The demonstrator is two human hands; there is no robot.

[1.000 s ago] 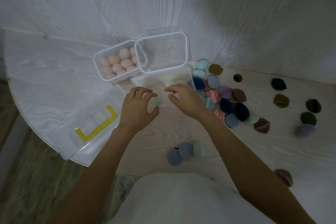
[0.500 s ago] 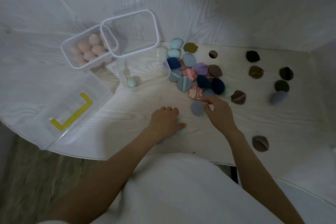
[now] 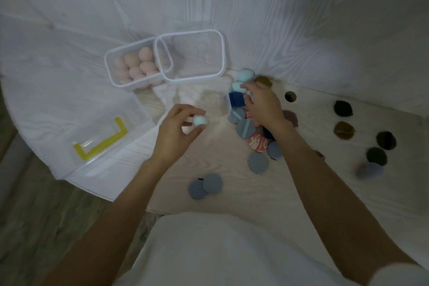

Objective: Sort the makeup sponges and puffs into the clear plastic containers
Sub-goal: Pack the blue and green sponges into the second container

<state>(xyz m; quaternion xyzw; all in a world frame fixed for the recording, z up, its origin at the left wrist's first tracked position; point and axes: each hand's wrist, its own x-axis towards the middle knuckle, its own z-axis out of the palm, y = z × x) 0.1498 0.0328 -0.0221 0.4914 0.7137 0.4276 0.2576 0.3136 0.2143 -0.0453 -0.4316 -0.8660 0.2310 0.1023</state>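
Pale-blue sponge (image 3: 200, 120) pinched in left hand (image 3: 176, 133) fingertips, soft, light, squashy; right hand (image 3: 263, 105) closing on another beside the clear container (image 3: 226, 109), grip unclear.

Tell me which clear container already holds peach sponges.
The back-left container, packed with peach egg-shaped sponges. The larger container overlapping its right corner holds none, and the container in front, by the left hand, shows no peach.
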